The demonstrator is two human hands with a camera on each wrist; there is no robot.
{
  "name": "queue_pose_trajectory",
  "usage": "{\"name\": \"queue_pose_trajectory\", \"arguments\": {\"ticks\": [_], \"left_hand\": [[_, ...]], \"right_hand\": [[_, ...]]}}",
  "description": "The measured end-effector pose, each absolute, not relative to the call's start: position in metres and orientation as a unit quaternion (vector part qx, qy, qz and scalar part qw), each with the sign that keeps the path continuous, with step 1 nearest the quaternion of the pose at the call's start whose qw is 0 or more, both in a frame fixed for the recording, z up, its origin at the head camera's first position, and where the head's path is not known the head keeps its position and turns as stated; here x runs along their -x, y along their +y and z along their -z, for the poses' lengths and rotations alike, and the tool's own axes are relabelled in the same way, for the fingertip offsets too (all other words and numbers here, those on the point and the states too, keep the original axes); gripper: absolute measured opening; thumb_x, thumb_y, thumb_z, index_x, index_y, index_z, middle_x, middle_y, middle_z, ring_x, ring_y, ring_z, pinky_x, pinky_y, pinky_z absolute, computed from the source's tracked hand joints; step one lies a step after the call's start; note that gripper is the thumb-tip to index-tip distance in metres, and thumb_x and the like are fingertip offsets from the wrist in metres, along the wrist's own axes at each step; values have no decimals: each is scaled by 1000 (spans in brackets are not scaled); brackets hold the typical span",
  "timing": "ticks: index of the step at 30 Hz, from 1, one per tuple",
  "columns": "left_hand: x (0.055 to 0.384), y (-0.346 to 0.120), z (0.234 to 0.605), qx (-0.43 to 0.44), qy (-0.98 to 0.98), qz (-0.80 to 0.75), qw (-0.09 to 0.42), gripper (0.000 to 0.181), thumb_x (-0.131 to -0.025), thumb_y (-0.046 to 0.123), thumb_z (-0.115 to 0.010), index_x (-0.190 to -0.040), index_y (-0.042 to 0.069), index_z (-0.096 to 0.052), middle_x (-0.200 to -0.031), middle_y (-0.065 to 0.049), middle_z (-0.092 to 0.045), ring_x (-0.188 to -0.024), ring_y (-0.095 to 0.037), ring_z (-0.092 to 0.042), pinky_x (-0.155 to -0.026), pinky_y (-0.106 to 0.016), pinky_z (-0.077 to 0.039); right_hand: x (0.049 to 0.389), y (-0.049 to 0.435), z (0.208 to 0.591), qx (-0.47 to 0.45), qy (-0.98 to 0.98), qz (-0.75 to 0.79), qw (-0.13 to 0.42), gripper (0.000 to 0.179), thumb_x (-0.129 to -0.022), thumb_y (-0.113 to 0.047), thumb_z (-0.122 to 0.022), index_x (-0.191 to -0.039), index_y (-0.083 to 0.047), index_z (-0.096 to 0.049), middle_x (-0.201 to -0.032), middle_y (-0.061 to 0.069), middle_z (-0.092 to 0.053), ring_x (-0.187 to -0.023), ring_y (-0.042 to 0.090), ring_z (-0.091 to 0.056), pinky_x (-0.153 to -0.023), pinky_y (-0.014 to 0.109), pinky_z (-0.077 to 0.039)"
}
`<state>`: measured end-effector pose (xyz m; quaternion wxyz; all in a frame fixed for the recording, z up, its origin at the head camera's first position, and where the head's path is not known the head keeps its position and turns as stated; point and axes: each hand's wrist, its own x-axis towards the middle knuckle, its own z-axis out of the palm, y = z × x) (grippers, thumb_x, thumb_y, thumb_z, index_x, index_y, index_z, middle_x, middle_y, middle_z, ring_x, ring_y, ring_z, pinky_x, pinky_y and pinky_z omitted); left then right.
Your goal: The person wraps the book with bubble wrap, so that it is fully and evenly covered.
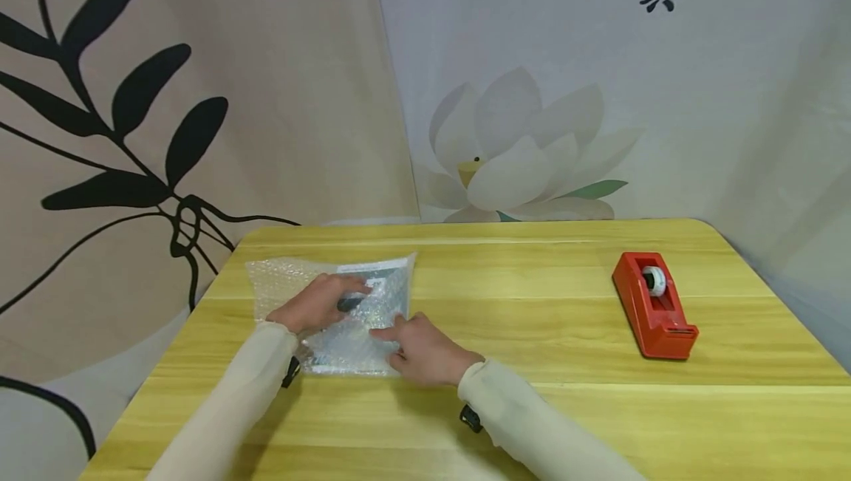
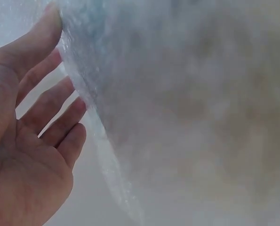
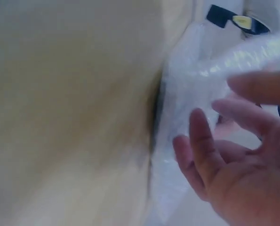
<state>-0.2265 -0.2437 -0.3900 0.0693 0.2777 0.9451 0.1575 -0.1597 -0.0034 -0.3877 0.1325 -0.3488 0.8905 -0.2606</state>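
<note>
A flat item inside clear bubble wrap [image 1: 359,344] lies on the left half of the table; a dark and white printed face shows through, its kind unclear. My left hand [image 1: 322,302] reaches over the wrap with fingers extended. In the left wrist view, the fingertips of that left hand [image 2: 38,94] meet the edge of the bubble wrap sheet [image 2: 114,155], which blurs the right side. My right hand [image 1: 425,352] is at the wrapped item's right edge, index finger pointing across it. In the right wrist view, the right hand [image 3: 243,155] has loosely bent, spread fingers beside the wrap [image 3: 177,103].
A red tape dispenser [image 1: 654,311] with a small roll of tape [image 1: 654,281] stands on the right side of the wooden table [image 1: 518,281]. Behind the table hangs a printed cloth [image 1: 299,97] with leaves and a lotus flower.
</note>
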Motion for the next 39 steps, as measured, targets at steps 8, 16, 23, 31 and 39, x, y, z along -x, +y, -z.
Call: {"name": "queue_pose_trajectory", "arguments": {"ticks": [8, 16, 23, 31, 39], "left_hand": [[232, -241, 382, -272, 948, -142, 86, 50, -80, 13, -83, -128, 11, -69, -146, -18, -57, -133, -38, -56, -106, -51, -50], [231, -240, 378, -248, 949, -159, 111, 50, -82, 17, -82, -130, 13, -68, -148, -18, -55, -134, -37, -55, -105, -51, -51], [231, -239, 375, -242, 949, -159, 123, 49, -84, 20, -80, -131, 13, -67, -151, -18, -51, -138, -39, -51, -107, -53, -49], [231, -237, 374, -234, 952, -152, 128, 48, -86, 20, -79, -132, 15, -66, -153, -16, -50, -140, -40, -48, -111, -57, -44], [226, -239, 379, -240, 947, -165, 131, 47, -88, 18, -78, -133, 12, -66, -153, -19, -49, -138, -41, -49, -108, -55, -47]], "right_hand": [[160, -17, 382, 375, 920, 99, 60, 46, -95, -32, -69, -140, -25, -60, -131, 17, -68, -116, 28, -64, -97, 33, -49], [160, -23, 386, 350, 935, 62, 12, 67, -86, -43, -78, -140, -9, -58, -103, 7, -75, -90, 19, -67, -82, 25, -58], [169, -20, 391, 330, 939, 100, -13, 50, -75, -50, -85, -103, -10, -74, -106, 6, -70, -94, 16, -63, -85, 25, -56], [177, -15, 393, 307, 937, 147, 76, 61, -81, -53, -79, -127, -16, -61, -166, 6, -31, -133, 27, -47, -94, 34, -55], [184, -15, 393, 307, 927, 160, 148, 85, -82, -54, -78, -148, -15, -40, -166, -3, -31, -116, 19, -41, -80, 27, -51]]}}
